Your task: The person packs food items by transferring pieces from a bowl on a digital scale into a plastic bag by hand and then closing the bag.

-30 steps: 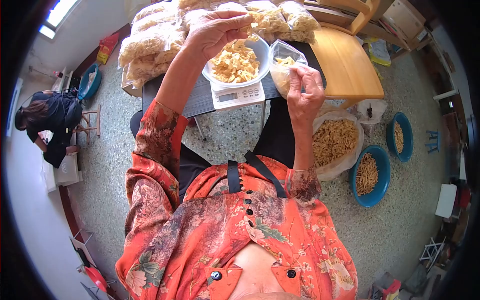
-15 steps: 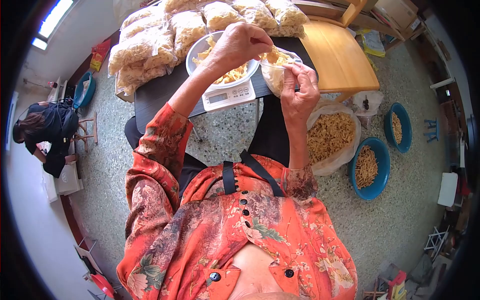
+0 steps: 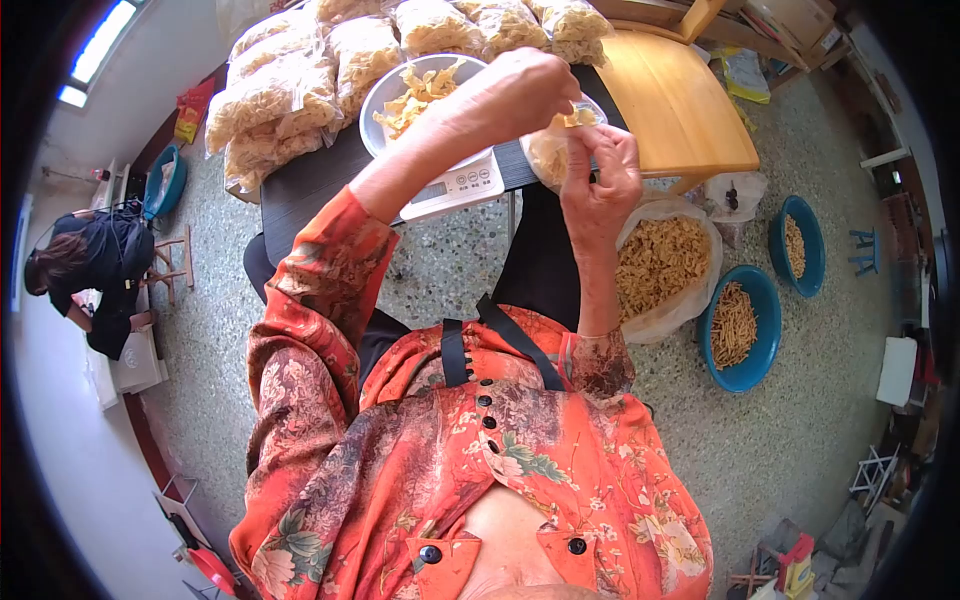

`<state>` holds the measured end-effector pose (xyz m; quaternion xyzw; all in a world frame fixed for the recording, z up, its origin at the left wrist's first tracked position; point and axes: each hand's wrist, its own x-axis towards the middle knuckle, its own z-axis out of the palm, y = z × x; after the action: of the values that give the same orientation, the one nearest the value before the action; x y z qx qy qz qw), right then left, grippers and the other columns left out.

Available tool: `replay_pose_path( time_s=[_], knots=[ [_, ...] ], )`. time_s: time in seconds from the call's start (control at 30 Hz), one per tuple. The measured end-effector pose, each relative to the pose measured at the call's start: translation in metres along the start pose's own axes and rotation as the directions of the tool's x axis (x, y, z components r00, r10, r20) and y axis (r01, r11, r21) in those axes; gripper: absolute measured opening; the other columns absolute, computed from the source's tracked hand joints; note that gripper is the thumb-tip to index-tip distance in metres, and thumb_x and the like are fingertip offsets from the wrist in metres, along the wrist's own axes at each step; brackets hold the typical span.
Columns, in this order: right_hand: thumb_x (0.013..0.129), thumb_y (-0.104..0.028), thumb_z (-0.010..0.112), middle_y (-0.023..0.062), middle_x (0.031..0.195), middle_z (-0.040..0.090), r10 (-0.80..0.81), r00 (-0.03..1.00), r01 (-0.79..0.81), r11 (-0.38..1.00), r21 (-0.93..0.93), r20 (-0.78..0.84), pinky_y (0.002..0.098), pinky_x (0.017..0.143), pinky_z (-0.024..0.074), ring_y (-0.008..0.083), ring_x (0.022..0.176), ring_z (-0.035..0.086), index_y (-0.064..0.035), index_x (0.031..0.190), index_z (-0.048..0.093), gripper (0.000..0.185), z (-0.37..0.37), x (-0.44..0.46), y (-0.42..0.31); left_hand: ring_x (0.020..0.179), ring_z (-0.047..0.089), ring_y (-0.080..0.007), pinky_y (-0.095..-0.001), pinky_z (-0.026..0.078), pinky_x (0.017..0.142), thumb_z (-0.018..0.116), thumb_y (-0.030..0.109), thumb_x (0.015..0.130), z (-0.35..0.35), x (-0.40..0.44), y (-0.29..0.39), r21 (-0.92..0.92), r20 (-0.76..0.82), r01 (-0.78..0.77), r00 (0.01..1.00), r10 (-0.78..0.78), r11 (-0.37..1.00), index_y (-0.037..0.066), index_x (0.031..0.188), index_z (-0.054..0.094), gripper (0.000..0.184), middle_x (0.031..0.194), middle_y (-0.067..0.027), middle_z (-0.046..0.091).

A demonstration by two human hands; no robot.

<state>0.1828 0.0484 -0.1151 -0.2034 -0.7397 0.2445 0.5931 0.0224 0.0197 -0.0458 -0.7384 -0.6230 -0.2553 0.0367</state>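
Note:
My left hand (image 3: pixel 530 92) reaches across the white bowl (image 3: pixel 373 135) to the mouth of a clear plastic bag (image 3: pixel 546 155). Its fingers are closed, with thin yellow crisp pieces (image 3: pixel 580 118) at the fingertips. The rim of the bag is pinched between the thumb and fingers of my right hand (image 3: pixel 603 180). Pale pieces show inside the bag's lower part. More crisp pieces (image 3: pixel 425 95) lie in the bowl, which stands on a white kitchen scale (image 3: pixel 455 187). My left forearm hides part of the bowl and of the scale's display.
Filled clear bags (image 3: pixel 275 95) are stacked on the dark table (image 3: pixel 310 190). A wooden chair (image 3: pixel 665 100) adjoins it. On the floor are a big open bag of crisp pieces (image 3: pixel 660 265) and blue basins (image 3: pixel 765 350) of snacks. A person (image 3: pixel 95 260) sits bent over at far left.
My left hand has moved right and slightly down, closer to my right hand at the bag's mouth. The bowl, scale and stacked bags appear shifted slightly left. My right hand keeps its pinch.

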Motion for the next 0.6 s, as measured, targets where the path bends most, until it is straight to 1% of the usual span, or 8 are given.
replay_pose_path(
  time_s=[0.03,0.17,0.23,0.3,0.37,0.47,0.53,0.6],
  knots=[
    [0.086,-0.006,0.073,0.0121,0.091,0.065,0.013,1.000,-0.013,1.000,-0.012,-0.003,0.0349,0.075,0.0533,0.0259,0.084,0.065,-0.0006,0.094,0.072,0.010,-0.004,0.002,0.004,0.087,0.068,-0.0327,-0.0382,0.054,0.076,0.069,0.008,0.084,-0.009,0.001,0.002,-0.138,-0.017,0.001,1.000,-0.004,0.990,0.001,0.096,0.074,0.015,0.091,-0.0132,0.069],
    [0.087,-0.007,0.072,0.0122,0.092,0.065,0.161,0.987,-0.161,0.987,0.023,-0.013,0.0360,0.078,0.0523,0.0257,0.084,0.065,0.0001,0.093,0.071,0.009,-0.014,0.003,0.011,0.077,0.067,-0.0231,-0.0337,0.053,0.071,0.069,0.012,0.089,-0.033,-0.003,-0.001,-0.158,-0.085,-0.101,0.993,0.088,0.982,0.005,0.104,0.074,0.018,0.091,-0.0087,0.071],
    [0.088,-0.007,0.072,0.0112,0.093,0.066,0.148,0.989,-0.148,0.989,0.010,-0.030,0.0336,0.076,0.0524,0.0228,0.083,0.065,0.0005,0.093,0.071,0.009,-0.016,0.005,0.017,0.074,0.068,-0.0261,-0.0361,0.054,0.067,0.075,0.019,0.083,-0.042,-0.005,0.004,-0.225,-0.030,-0.020,0.999,0.014,0.974,0.009,0.102,0.076,0.022,0.092,-0.0107,0.071],
    [0.088,-0.006,0.072,0.0098,0.094,0.066,0.184,0.983,-0.180,0.977,0.114,-0.023,0.0309,0.074,0.0524,0.0195,0.082,0.064,0.0007,0.092,0.071,0.009,-0.020,0.007,0.021,0.066,0.060,-0.0156,-0.0309,0.050,0.063,0.076,0.014,0.083,-0.046,-0.009,0.010,-0.199,0.198,0.096,0.979,-0.056,0.975,0.012,0.113,0.073,0.030,0.091,-0.0048,0.068],
    [0.087,-0.005,0.072,0.0089,0.095,0.067,0.172,0.985,-0.168,0.979,0.116,-0.024,0.0290,0.072,0.0521,0.0173,0.080,0.064,0.0006,0.092,0.071,0.008,-0.022,0.008,0.026,0.067,0.062,-0.0173,-0.0327,0.051,0.062,0.079,0.014,0.079,-0.032,-0.013,0.009,-0.228,0.193,0.057,0.981,-0.012,0.972,0.014,0.118,0.071,0.040,0.098,-0.0060,0.068],
    [0.086,-0.005,0.073,0.0091,0.093,0.066,0.156,0.988,-0.156,0.975,0.160,0.012,0.0292,0.072,0.0520,0.0174,0.079,0.063,-0.0004,0.092,0.071,0.008,-0.028,0.014,0.022,0.101,0.067,-0.0314,-0.0416,0.052,0.091,0.084,0.013,0.069,-0.012,-0.011,0.008,-0.140,0.125,-0.031,0.991,0.049,0.990,0.011,0.109,0.074,0.041,0.108,-0.0116,0.071],
    [0.085,-0.004,0.074,0.0094,0.092,0.065,-0.004,0.996,0.007,0.999,-0.037,0.091,0.0292,0.070,0.0521,0.0193,0.079,0.064,-0.0015,0.093,0.072,0.008,-0.033,0.021,0.016,0.093,0.067,-0.0308,-0.0409,0.053,0.082,0.080,0.009,0.071,-0.003,-0.007,-0.005,-0.079,0.110,-0.103,0.988,0.112,0.992,0.009,0.110,0.073,0.039,0.104,-0.0121,0.069],
    [0.085,-0.004,0.074,0.0095,0.091,0.064,0.017,0.993,-0.011,0.999,-0.047,0.115,0.0298,0.071,0.0523,0.0205,0.079,0.064,-0.0018,0.092,0.072,0.007,-0.039,0.028,0.006,0.086,0.067,-0.0337,-0.0420,0.053,0.077,0.074,0.004,0.072,-0.003,-0.002,-0.009,-0.032,0.112,-0.136,0.984,0.139,0.990,0.005,0.105,0.072,0.033,0.096,-0.0146,0.067]
  ],
)
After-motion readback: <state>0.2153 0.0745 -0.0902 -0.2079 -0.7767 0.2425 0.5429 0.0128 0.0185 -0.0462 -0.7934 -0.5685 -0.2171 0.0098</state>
